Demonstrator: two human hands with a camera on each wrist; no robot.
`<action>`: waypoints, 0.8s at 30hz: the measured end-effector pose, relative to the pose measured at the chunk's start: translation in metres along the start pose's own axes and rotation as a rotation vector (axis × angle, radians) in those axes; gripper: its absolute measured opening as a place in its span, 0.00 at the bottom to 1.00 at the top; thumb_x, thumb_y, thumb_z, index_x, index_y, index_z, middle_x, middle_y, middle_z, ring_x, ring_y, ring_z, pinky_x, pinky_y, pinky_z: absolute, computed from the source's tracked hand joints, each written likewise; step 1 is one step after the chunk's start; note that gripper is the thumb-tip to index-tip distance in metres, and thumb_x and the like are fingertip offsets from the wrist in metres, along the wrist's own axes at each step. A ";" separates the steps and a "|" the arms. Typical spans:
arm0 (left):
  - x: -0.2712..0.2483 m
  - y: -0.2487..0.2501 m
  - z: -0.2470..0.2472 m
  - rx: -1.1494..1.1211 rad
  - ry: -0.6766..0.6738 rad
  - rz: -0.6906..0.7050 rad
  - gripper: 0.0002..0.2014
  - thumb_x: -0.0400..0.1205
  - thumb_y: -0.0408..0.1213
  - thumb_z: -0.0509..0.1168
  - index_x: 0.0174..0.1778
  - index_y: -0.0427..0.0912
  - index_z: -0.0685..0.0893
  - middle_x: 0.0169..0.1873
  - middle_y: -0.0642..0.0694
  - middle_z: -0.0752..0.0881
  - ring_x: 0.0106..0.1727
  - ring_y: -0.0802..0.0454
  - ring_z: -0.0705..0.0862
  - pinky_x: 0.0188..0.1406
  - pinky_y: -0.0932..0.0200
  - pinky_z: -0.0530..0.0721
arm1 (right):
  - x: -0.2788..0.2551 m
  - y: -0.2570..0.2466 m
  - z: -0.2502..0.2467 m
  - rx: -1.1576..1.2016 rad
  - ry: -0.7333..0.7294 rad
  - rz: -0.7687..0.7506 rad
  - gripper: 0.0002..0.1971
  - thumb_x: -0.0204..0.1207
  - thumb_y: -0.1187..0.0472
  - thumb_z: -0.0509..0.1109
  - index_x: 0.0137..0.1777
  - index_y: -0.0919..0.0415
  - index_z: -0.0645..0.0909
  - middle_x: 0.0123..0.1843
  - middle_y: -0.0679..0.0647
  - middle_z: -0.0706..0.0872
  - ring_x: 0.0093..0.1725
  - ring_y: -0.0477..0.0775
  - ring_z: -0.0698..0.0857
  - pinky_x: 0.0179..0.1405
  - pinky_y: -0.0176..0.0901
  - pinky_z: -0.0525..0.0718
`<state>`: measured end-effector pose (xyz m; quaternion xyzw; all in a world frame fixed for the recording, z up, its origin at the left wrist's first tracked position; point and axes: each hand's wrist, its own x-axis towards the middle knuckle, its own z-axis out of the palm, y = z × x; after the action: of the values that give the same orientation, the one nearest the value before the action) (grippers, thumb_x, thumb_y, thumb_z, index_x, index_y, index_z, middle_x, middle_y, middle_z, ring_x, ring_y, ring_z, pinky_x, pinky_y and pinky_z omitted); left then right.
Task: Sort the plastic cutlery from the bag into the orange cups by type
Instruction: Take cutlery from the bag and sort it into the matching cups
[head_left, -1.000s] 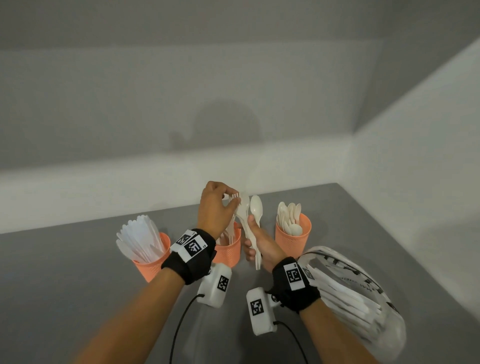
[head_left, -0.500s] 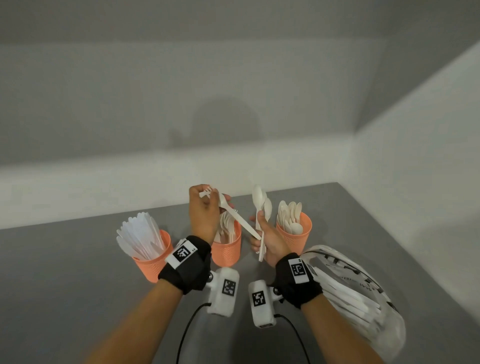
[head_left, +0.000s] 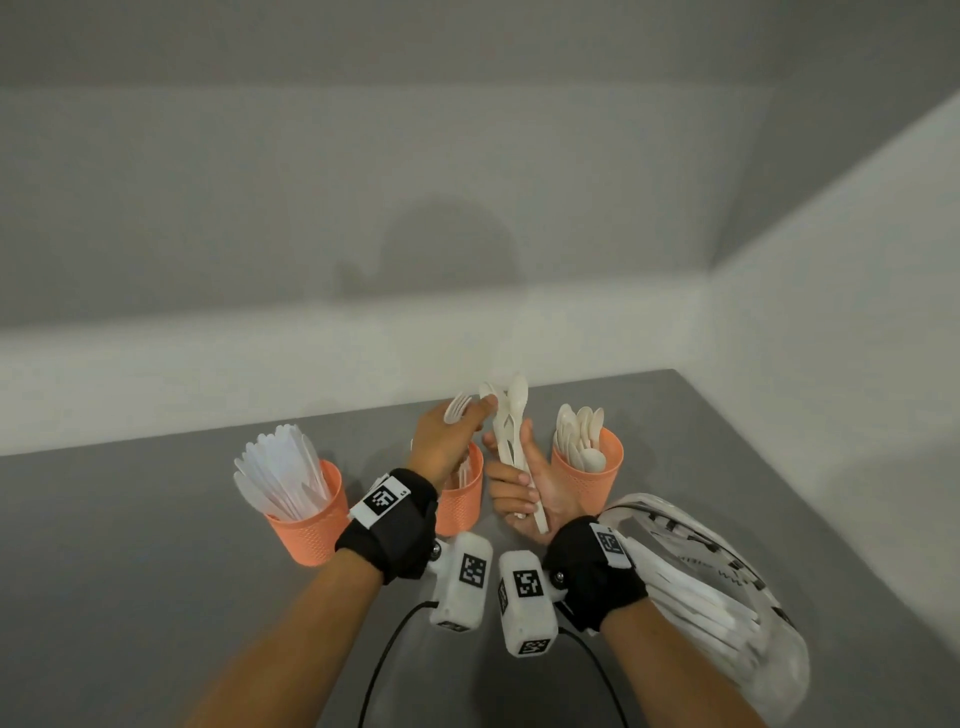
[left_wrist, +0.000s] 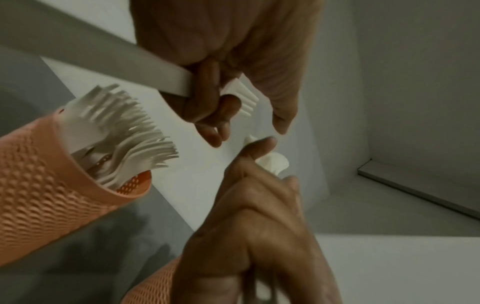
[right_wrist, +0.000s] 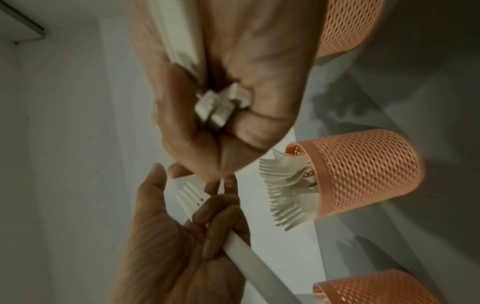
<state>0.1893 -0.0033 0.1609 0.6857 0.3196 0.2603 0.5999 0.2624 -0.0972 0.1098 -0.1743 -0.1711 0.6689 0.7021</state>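
Observation:
My left hand (head_left: 456, 435) holds a white fork (head_left: 457, 407) against its palm, tines up (left_wrist: 245, 96), with the fingertips reaching the top of a spoon bundle (head_left: 511, 426). My right hand (head_left: 524, 486) grips those spoons upright by their handles, whose ends show in the fist (right_wrist: 221, 105). Three orange mesh cups stand behind the hands. The left cup (head_left: 311, 525) holds knives, the middle cup (head_left: 462, 506) holds forks (left_wrist: 124, 131), and the right cup (head_left: 597, 480) holds spoons. The cutlery bag (head_left: 701, 587) lies at the right.
The grey table (head_left: 130, 571) meets a white wall behind the cups and another on the right. Cables from the wrist cameras trail down toward me between my forearms. The bag lies under my right forearm, with several white pieces inside.
My left hand had pulled the fork out leftward, handle slanting toward the right hand. It has since turned the fork tines up and come back to the spoons. The right hand rose slightly.

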 end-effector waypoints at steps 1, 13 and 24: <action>0.001 -0.001 0.001 -0.005 -0.015 -0.002 0.13 0.79 0.46 0.66 0.31 0.45 0.80 0.19 0.56 0.79 0.18 0.61 0.71 0.19 0.68 0.68 | 0.000 0.001 0.000 -0.003 -0.024 0.023 0.20 0.63 0.44 0.78 0.47 0.59 0.85 0.16 0.48 0.74 0.12 0.42 0.60 0.07 0.28 0.70; 0.007 -0.006 0.001 0.159 0.224 0.217 0.08 0.79 0.38 0.66 0.53 0.43 0.80 0.39 0.50 0.82 0.40 0.56 0.81 0.33 0.75 0.76 | 0.002 0.003 0.016 -0.624 0.364 -0.132 0.19 0.79 0.39 0.54 0.55 0.51 0.78 0.20 0.45 0.67 0.14 0.40 0.63 0.13 0.30 0.64; 0.008 0.002 0.006 -0.240 0.120 -0.089 0.12 0.85 0.34 0.51 0.58 0.34 0.75 0.34 0.46 0.82 0.22 0.60 0.81 0.15 0.72 0.72 | 0.006 0.006 0.011 -0.801 0.504 -0.298 0.23 0.82 0.44 0.55 0.56 0.65 0.78 0.23 0.50 0.70 0.16 0.43 0.67 0.15 0.32 0.67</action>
<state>0.1994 -0.0012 0.1614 0.5772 0.3517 0.3102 0.6685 0.2524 -0.0911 0.1172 -0.5603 -0.2629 0.3799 0.6875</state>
